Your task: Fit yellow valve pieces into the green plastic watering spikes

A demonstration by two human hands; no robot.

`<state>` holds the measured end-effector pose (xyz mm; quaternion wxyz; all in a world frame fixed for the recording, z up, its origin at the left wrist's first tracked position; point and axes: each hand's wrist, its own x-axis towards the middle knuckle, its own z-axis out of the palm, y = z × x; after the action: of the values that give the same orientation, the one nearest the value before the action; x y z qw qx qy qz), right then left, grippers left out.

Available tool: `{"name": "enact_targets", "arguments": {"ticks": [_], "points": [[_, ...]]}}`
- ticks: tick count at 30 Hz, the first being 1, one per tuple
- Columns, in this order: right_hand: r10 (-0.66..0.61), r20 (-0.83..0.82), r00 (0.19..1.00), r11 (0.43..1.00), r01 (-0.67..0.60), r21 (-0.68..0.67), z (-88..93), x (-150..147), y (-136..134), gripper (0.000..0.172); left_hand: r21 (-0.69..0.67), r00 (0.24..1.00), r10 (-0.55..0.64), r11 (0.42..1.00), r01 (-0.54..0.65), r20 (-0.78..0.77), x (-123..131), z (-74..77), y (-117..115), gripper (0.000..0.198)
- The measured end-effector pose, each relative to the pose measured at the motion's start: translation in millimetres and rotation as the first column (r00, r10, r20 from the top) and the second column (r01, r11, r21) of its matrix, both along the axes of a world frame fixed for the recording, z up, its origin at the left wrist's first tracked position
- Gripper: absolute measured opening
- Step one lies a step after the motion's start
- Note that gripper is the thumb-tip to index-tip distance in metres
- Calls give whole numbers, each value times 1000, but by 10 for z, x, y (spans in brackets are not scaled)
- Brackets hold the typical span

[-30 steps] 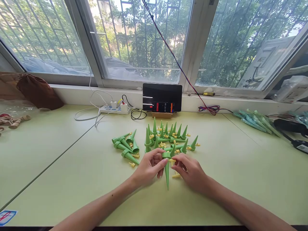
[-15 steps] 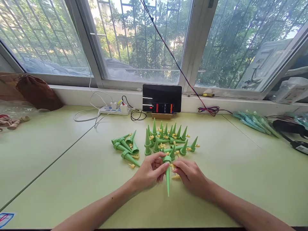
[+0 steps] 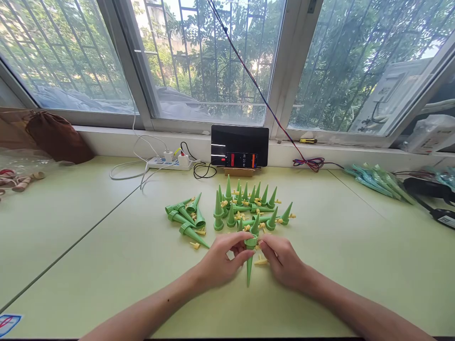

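My left hand point(image 3: 222, 260) pinches the wide end of a green cone spike point(image 3: 250, 263) that points down toward me. My right hand point(image 3: 280, 259) is closed on the same spike's top from the right, where a small yellow piece point(image 3: 256, 246) shows between the fingers. Another yellow piece point(image 3: 261, 261) lies on the table just under my right hand. Behind my hands stands a cluster of upright green spikes with yellow parts point(image 3: 249, 206). To the left of it lies a small heap of green spikes on their sides point(image 3: 186, 218).
A pale green table point(image 3: 106, 246) runs under the windows. At the back are a dark tablet with a phone on a stand point(image 3: 240, 147), a power strip with cables point(image 3: 167, 161), and red-black wire point(image 3: 309, 162). A brown bag point(image 3: 57, 135) sits far left; bagged green items point(image 3: 380, 180) right.
Both hands with the spike have shifted slightly toward me and lower. The spike's top has tipped a little to the right. The piles on the table have not moved.
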<state>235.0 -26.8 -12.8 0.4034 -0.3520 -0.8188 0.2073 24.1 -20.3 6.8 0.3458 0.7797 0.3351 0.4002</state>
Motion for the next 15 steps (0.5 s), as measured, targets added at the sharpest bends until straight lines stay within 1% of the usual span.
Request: {"name": "enact_targets", "arguments": {"ticks": [6,9,12,15], "points": [[18,-63,998,981,-30,-190,31,-11,-4,38,134,997,4,991,7,-80,-22,-35,-15,21],[14,-82,997,973,-33,-228,54,-15,-10,40,173,994,-13,985,31,-107,-33,-41,-24,22],[19,-96,995,969,-42,-242,62,-21,-3,40,166,994,-18,985,36,-108,-28,-23,-29,21],[-1,-99,995,966,-25,-258,52,-28,17,42,77,997,-10,997,16,-70,-11,20,-24,20]]}}
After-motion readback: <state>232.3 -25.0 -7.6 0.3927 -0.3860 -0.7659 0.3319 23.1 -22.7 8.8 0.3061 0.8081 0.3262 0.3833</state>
